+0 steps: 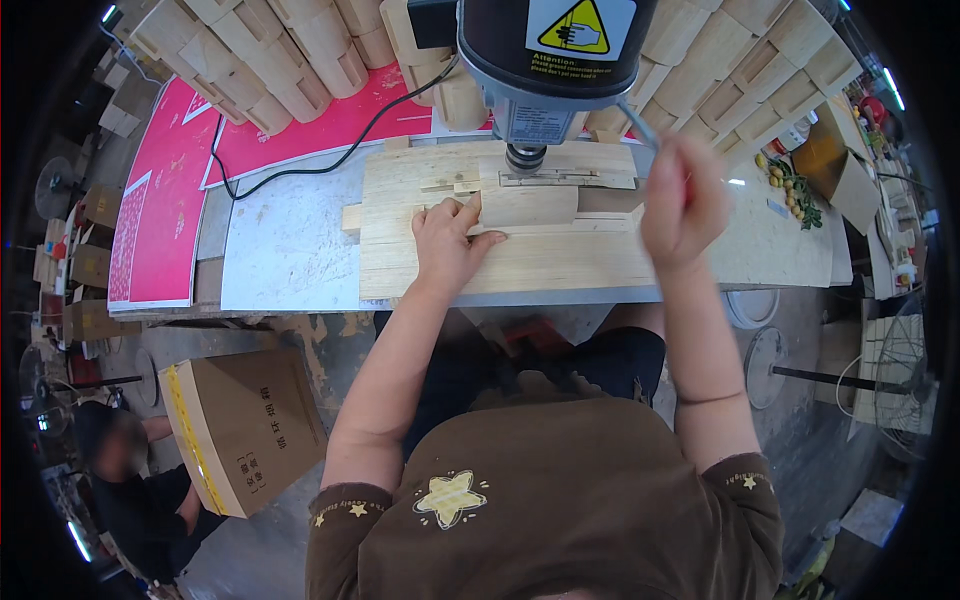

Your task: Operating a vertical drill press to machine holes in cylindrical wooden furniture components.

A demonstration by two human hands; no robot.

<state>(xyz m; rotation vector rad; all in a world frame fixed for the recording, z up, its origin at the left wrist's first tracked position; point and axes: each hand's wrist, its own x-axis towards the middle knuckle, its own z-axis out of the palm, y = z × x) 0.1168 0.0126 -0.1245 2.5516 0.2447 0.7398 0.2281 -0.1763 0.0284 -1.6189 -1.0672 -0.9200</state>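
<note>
In front of me stands a drill press (520, 115), its chuck (525, 157) just above a pale wooden piece (530, 205). That piece lies in a wooden jig (400, 270) built from boards and strips. My left hand (447, 245) presses on the piece's left end, fingers curled over it and thumb along its near edge. Raised at the right, my right hand (684, 205) is closed around the end of the press's feed lever (638, 124); motion blurs it slightly. The chuck's lower tip is partly hidden against the wood.
Rows of stacked wooden pieces (300, 65) line the back of the table. A black cable (345, 158) crosses pink sheets (160, 220) at the left. At lower left, a person (150, 490) is beside a cardboard box (250, 430). A floor fan (890, 375) stands at right.
</note>
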